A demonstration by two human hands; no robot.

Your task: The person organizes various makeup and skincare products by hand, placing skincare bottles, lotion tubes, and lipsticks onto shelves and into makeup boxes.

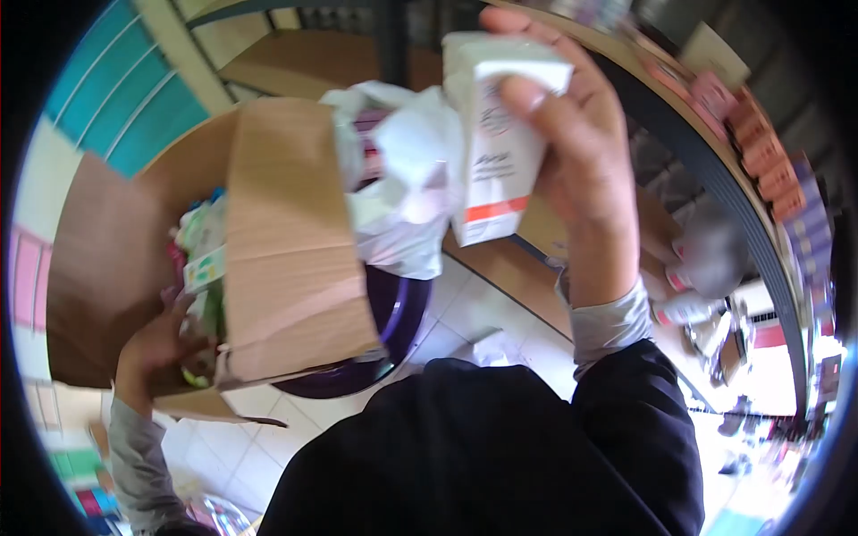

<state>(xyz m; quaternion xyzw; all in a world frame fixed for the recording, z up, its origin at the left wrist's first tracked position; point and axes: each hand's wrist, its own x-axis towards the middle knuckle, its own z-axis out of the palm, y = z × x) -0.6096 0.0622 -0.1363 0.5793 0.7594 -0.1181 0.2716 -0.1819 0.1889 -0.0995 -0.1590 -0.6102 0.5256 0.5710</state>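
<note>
A white product box (494,147) with an orange stripe near its lower end is gripped in my right hand (581,134), thumb on its printed face. My left hand (165,344) reaches into the open cardboard box (295,232), at its near left corner. Blur hides whether those fingers grip anything. Close by that hand lie a white and green packet (206,268) and other colourful packages, partly covered by the raised flap. Just left of the white box is a white plastic bag (411,179) with reddish-purple contents showing through.
A dark purple round tub (393,304) stands below the bag on the tiled floor (447,308). Shelving (715,170) curves along the right with orange and purple boxes on it. A teal panel (125,80) is at upper left. A small whitish object (496,348) lies on the floor.
</note>
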